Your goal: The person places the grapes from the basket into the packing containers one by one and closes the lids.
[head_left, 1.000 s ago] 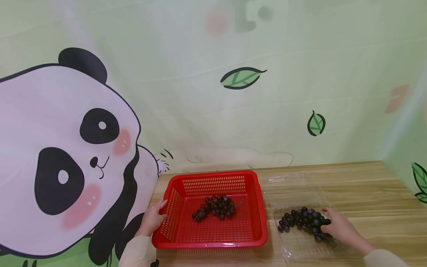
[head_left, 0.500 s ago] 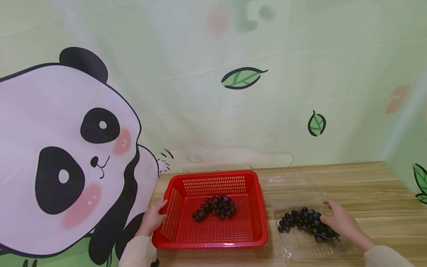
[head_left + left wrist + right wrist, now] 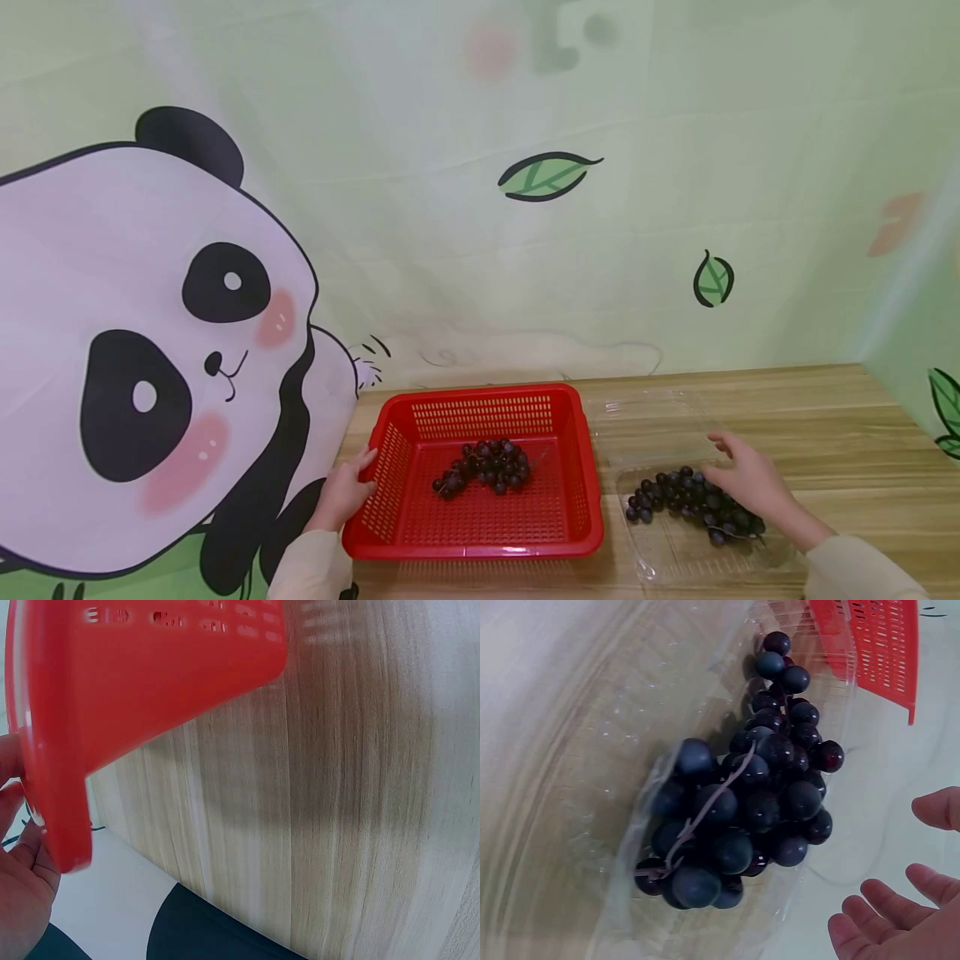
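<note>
One bunch of dark grapes (image 3: 693, 500) lies in the clear tub (image 3: 662, 546), stem (image 3: 718, 793) nearest me; I'd lift by that, supporting the fruit. My left hand (image 3: 341, 497) touches the red basket (image 3: 480, 551), whether gripping I can't tell; my right hand (image 3: 753, 481), spread, hovers holding nothing.

The basket (image 3: 472, 551) looks glossy plastic to me, the box (image 3: 660, 557) thin clear plastic, the grapes (image 3: 761, 810) smooth, the tabletop (image 3: 825, 425) wood-grained

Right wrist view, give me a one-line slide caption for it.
Grapes in a clear tray, right hand apart from them, red basket at upper right.
</note>
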Demonstrator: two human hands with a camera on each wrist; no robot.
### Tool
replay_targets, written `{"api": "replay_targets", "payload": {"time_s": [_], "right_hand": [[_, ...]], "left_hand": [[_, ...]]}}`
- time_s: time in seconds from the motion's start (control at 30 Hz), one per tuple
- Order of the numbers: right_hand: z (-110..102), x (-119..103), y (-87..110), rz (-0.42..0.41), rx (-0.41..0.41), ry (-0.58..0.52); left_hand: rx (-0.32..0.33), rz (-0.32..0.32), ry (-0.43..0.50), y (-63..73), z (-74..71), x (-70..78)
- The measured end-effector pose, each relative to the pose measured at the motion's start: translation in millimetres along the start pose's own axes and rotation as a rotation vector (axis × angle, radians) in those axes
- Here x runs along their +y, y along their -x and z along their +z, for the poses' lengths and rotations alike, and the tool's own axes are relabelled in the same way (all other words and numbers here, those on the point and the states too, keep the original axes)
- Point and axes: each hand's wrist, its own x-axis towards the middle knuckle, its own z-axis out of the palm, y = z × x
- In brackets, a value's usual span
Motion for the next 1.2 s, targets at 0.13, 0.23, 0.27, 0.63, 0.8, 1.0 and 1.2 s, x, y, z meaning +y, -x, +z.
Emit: {"api": "replay_targets", "payload": {"time_s": [0.13,0.23,0.27,0.63,0.8,1.0,1.2], "right_hand": [[0.5,-5.1,-2.6,-0.011,-0.005,-0.033],[1.0,-8.3,-5.7,-0.028,-0.007,-0.053],[0.9,-9.6,-6.9,-0.035,-0.007,-0.059],[6.9,-30.3,-20.6,-0.101,-0.011,-0.126],[11.5,-41.4,-26.2,-0.133,-0.004,-0.154],[16.2,-57.1,-32.6,-0.170,0.000,-0.187],[24.6,-70.6,-39.5,-0.188,-0.025,-0.203]], "left_hand": [[0.003,0.004,-0.011,-0.2,0.0,-0.3],[0.009,0.010,-0.024,-0.6,-0.1,-0.3],[0.010,0.011,-0.026,-1.0,0.0,-0.4],[0.007,0.015,-0.039,-2.1,0.1,-0.7],[0.004,0.008,-0.033,-0.9,0.0,-0.6],[0.002,0.006,-0.020,-0.8,0.2,-0.9],[0.009,0.017,-0.039,-1.6,0.1,-1.5]]}}
